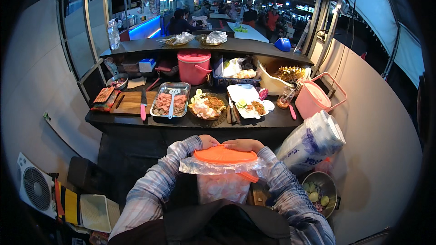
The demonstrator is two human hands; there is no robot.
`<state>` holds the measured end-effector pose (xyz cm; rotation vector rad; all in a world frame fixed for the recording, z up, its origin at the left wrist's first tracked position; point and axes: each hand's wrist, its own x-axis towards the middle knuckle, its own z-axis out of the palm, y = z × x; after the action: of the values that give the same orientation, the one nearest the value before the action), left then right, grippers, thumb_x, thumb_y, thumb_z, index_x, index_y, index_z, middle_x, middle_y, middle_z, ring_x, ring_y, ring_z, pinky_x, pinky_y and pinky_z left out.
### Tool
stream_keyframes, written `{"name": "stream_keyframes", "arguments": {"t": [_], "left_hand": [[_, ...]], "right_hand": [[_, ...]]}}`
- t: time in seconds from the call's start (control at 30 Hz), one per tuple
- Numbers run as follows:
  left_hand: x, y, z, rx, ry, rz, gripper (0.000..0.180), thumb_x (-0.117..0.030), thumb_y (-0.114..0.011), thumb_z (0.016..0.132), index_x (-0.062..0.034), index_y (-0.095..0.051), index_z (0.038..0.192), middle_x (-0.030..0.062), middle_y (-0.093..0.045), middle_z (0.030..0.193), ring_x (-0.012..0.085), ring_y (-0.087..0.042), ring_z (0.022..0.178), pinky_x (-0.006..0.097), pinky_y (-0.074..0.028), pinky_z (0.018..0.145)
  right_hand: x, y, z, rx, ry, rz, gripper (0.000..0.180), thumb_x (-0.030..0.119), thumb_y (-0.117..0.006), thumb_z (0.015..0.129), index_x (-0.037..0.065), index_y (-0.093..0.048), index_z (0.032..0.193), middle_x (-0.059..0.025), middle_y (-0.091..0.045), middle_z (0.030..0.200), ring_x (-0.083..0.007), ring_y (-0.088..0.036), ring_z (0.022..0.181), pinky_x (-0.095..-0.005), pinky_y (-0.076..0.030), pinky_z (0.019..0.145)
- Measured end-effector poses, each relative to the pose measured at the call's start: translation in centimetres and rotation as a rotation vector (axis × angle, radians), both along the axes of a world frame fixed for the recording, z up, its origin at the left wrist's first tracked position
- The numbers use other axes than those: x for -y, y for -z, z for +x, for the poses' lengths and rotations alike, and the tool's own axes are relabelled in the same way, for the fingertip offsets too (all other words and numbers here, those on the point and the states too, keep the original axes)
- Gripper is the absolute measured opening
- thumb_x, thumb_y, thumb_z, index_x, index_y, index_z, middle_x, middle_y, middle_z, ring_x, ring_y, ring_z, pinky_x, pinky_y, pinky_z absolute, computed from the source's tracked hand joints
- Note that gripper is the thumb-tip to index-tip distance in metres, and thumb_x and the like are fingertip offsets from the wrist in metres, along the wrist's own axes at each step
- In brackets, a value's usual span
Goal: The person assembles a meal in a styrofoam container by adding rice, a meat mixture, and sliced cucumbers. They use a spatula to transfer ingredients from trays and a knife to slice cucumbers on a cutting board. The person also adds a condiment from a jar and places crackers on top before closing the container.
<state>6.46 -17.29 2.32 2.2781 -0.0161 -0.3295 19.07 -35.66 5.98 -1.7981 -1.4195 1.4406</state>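
Orange lid (225, 154): near centre, lying flat over a clear plastic bag (221, 168) that spills out from under it; both sit on a pale container (223, 187) close to the person's body.
Left hand (207, 141): at the lid's far left edge, fingers curled together over the rim and pressing on it.
Right hand (244, 144): at the lid's far right edge, fingers together and bent over the rim, touching it.
Sleeves: plaid, coming in from the lower edge on both sides of the container.
Metal bowl (320, 191): near right, on the floor, holding green halved limes.
Stack of plastic cups in a bag (311, 140): right, leaning beside the counter.
Fan (36, 186): near left, white, on the floor.
Black counter (136, 120): beyond the hands, carrying a wooden cutting board (131, 102), a pink-handled knife (143, 105), a metal tray (170, 100) of meat and a white tray (246, 100).
Pink bucket (194, 66): farther back, centre, lidded.
Upper shelf (254, 46): farthest, with covered plates.
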Motion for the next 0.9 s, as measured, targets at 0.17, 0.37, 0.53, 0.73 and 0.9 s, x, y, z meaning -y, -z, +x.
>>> {"name": "stream_keyframes", "arguments": {"t": [0.17,0.37,0.53,0.73,0.9], "left_hand": [[0.4,1.0,1.5,-0.095,0.0,-0.055,0.028,-0.02,-0.049,0.089,-0.0094,-0.06,0.112,0.0098,-0.065,0.1,0.0184,-0.059,0.091,0.031,-0.045,0.082],[1.1,-1.2,3.5,0.201,-0.062,-0.174,0.036,-0.021,-0.049,0.09,-0.0029,-0.051,0.121,0.0105,-0.054,0.121,0.0185,-0.051,0.109,0.03,-0.038,0.095],[4.3,-8.7,4.5,0.268,0.166,-0.393,0.05,-0.038,-0.05,0.089,-0.0042,-0.048,0.125,0.0154,-0.053,0.121,0.0231,-0.051,0.109,0.031,-0.038,0.095],[10.9,-12.5,5.4,0.472,0.217,0.263,0.051,-0.046,-0.056,0.081,-0.0053,-0.055,0.113,0.0183,-0.058,0.107,0.0315,-0.055,0.1,0.037,-0.044,0.085],[12.6,-10.6,8.4,0.627,0.058,0.34,0.041,-0.041,-0.06,0.078,-0.0085,-0.06,0.103,0.0143,-0.062,0.095,0.0305,-0.06,0.087,0.038,-0.049,0.075]], "right_hand": [[0.7,0.5,1.2,0.056,0.001,-0.019,0.051,0.038,-0.037,0.095,-0.001,-0.042,0.127,-0.014,-0.05,0.124,-0.0195,-0.046,0.113,-0.0281,-0.033,0.098],[1.3,1.0,4.9,0.138,0.001,0.024,0.049,0.037,-0.037,0.095,-0.001,-0.044,0.124,-0.0132,-0.051,0.121,-0.0194,-0.048,0.11,-0.0282,-0.035,0.096],[4.3,0.8,10.3,0.1,0.084,0.065,0.044,0.035,-0.036,0.096,0.0,-0.046,0.121,-0.0116,-0.054,0.116,-0.0169,-0.05,0.105,-0.029,-0.037,0.093],[4.5,-2.1,14.1,0.244,0.008,0.043,0.043,0.033,-0.036,0.095,0.0,-0.047,0.12,-0.011,-0.055,0.113,-0.0169,-0.051,0.101,-0.0291,-0.039,0.09],[6.4,-0.1,17.6,-0.054,0.192,0.074,0.046,0.035,-0.039,0.094,0.002,-0.047,0.125,-0.0105,-0.054,0.119,-0.0174,-0.051,0.102,-0.0301,-0.038,0.092]]}}
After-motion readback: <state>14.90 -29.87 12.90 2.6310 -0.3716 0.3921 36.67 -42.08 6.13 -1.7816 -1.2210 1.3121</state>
